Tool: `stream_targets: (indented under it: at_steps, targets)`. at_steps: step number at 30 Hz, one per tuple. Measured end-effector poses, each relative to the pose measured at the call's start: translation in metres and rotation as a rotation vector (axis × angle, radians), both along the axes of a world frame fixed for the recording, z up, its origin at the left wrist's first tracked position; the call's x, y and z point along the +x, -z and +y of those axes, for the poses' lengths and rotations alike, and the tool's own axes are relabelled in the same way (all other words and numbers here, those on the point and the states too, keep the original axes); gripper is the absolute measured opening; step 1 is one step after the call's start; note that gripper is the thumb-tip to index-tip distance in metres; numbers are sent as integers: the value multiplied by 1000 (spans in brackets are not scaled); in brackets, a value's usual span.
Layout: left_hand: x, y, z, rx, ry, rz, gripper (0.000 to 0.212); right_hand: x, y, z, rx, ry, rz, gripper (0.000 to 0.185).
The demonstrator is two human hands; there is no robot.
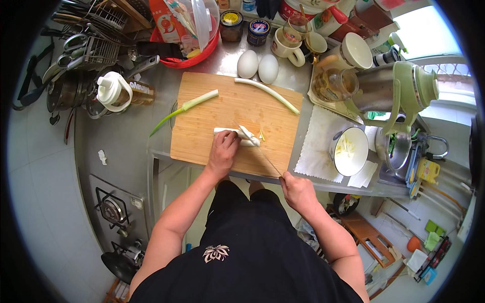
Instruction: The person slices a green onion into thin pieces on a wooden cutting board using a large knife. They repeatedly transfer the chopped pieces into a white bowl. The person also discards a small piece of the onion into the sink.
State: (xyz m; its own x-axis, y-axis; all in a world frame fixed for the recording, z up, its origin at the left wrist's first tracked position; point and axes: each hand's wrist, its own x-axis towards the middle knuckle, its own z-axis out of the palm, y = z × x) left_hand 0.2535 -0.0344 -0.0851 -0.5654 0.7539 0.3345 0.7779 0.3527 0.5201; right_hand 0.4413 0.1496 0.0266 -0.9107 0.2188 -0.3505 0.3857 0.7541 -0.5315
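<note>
My left hand (pixel 223 153) presses white scallion pieces (pixel 249 143) onto a wooden cutting board (pixel 201 113), its fingers curled over them. In my right hand (pixel 299 191) is the handle of a kitchen knife (pixel 268 158), seen nearly edge-on. The blade slants across the right ends of the held pieces, beside small cut bits and a yellowish sliver (pixel 261 134). A scallion with a green end (pixel 199 99) lies at the board's upper left, the green reaching past the edge. Along the upper right lies a long white scallion stalk (pixel 269 92).
Two pale eggs (pixel 247 64) rest behind the board. To the right, a white bowl (pixel 349 151) holds pale shreds, near a glass jar (pixel 335 85) and a large green-handled thermos (pixel 394 89). Left are a lidded bottle (pixel 125 91) and a gas burner (pixel 112 210). A red basket (pixel 189 62) stands behind.
</note>
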Motion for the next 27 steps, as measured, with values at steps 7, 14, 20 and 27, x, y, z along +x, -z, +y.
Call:
stream_targets:
  at_steps: [7, 14, 20, 27]
  targets:
    - [-3, 12, -4, -1, 48, -12, 29, -10, -16, -8, 39, -80, -132, 14]
    - [-3, 9, -1, 29, 28, -36, 32, -11, 18, -3, 37, -27, -38, 13]
    - [-5, 4, -6, 31, -22, -26, 31, -5, 3, -9, 12, -5, 15, 14]
    - [-10, 15, -12, 40, 29, -17, 30, -17, -7, -20, 26, -71, -78, 11]
